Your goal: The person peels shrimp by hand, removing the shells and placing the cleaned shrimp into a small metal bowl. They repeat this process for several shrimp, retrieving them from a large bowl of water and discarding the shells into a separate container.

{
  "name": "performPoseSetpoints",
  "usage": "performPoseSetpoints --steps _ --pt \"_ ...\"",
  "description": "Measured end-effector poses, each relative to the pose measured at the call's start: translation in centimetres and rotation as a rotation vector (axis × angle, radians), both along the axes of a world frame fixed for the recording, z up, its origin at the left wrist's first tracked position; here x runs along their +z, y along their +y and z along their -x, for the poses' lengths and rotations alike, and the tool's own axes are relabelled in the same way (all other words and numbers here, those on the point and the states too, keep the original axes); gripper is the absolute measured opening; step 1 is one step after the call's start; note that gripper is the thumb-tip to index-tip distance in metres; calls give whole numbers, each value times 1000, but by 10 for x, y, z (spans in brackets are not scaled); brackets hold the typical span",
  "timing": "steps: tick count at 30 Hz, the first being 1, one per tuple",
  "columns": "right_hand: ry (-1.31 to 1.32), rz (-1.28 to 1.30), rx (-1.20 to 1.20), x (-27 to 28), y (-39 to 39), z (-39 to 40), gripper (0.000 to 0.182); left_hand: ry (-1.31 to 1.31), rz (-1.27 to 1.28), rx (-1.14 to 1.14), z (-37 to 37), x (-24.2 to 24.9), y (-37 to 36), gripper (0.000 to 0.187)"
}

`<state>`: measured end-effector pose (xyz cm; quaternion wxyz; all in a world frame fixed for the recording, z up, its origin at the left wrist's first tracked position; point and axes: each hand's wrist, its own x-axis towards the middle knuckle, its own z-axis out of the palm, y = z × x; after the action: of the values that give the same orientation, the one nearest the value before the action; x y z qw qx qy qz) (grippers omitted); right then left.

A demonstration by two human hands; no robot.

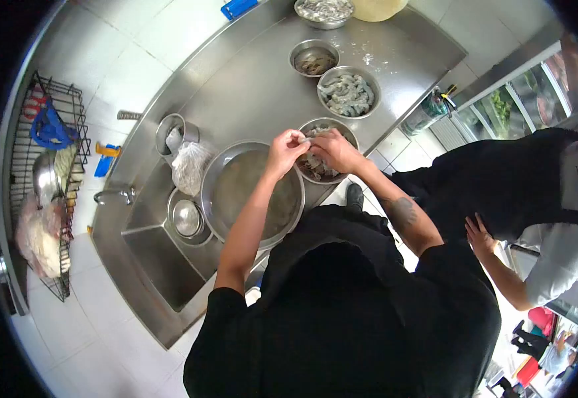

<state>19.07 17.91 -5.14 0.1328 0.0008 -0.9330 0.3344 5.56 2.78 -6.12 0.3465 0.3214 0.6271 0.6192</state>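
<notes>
My left hand [285, 152] and my right hand [335, 150] meet over the near metal bowl [353, 137], their fingertips pinched on a small greyish shrimp [306, 140], mostly covered by the fingers. Brownish pieces, apparently shrimp or shells, lie in that bowl, partly hidden by my hands. Just beyond it, a second bowl [376, 83] holds grey, peeled-looking shrimp [347, 94]. A smaller bowl [291, 56] contains brownish bits in liquid. To the left of my hands sits a large basin [207, 174] of cloudy water.
A steel counter [249, 86] carries everything, with a sink [170, 265] at the left. Beside the basin are a clear plastic bag [189, 167] and a metal pot [189, 129]. Another bowl [325, 24] stands at the far end. A co-worker [501, 186] stands close on my right.
</notes>
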Motion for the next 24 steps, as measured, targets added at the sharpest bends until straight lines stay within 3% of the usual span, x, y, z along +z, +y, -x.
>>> performPoseSetpoints --steps 3,9,11,13,18,24 --pt "-139 77 63 20 10 -1 20 -73 10 -20 2 9 -6 14" --pt "-82 42 198 23 20 -5 17 -181 194 -240 14 25 -24 14" --pt "-114 296 162 32 16 -11 18 -235 173 -223 19 25 -29 14" --pt "-28 320 160 26 13 -11 20 -313 139 -224 24 22 -32 14" --pt "-186 608 55 29 5 -17 22 -432 -4 -243 25 24 -33 13" --pt "-204 814 57 26 5 -20 24 -518 -2 -353 34 22 -39 14"
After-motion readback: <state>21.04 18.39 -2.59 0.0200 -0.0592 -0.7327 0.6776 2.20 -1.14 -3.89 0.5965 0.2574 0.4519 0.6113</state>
